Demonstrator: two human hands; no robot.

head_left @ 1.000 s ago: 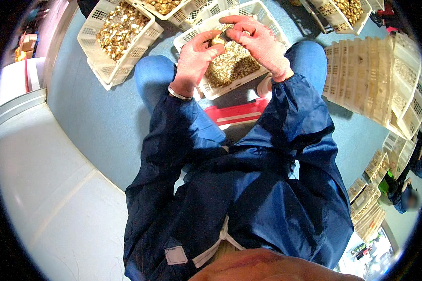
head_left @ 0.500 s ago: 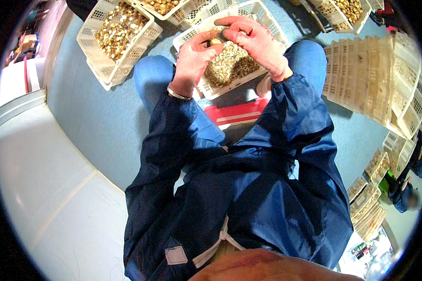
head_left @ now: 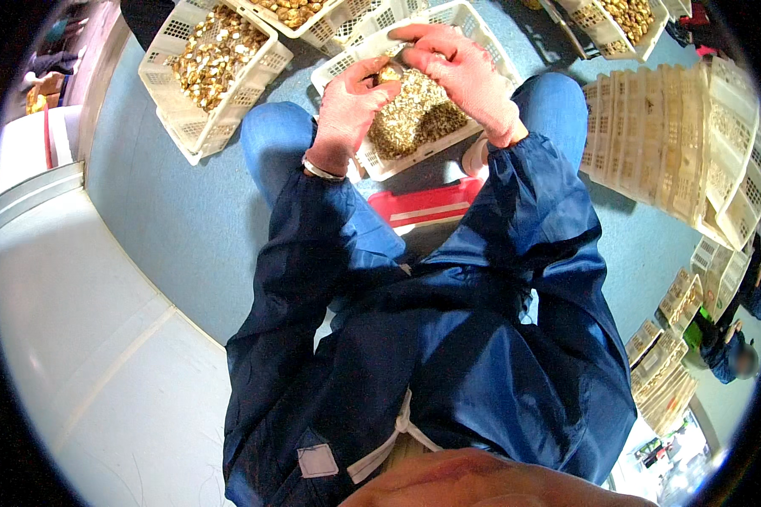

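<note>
Both my hands wear coral-pink gloves and meet above a white perforated crate (head_left: pixel 387 172) between my knees. Small pale and brown pieces (head_left: pixel 400 122) are heaped in it. My left hand (head_left: pixel 347 110) is closed in a pinch, with a small gold-brown piece (head_left: pixel 389 73) between thumb and forefinger. Just to its right, my right hand (head_left: pixel 473 80) has its fingers curled together close to that piece. What the right fingers hold, if anything, is hidden.
A white crate of gold-brown rounded pieces (head_left: pixel 216 63) stands at the left, another crate (head_left: pixel 292 10) beyond it. At the right are nested white crates (head_left: pixel 643 135) and a filled crate (head_left: pixel 626 21). A red plastic object (head_left: pixel 423 203) lies between my legs. Another person (head_left: pixel 727 359) is far right.
The right fingers have shifted slightly at the pinch point, and the dark bit seen between the hands is less visible. The arms and crates have stayed in place.
</note>
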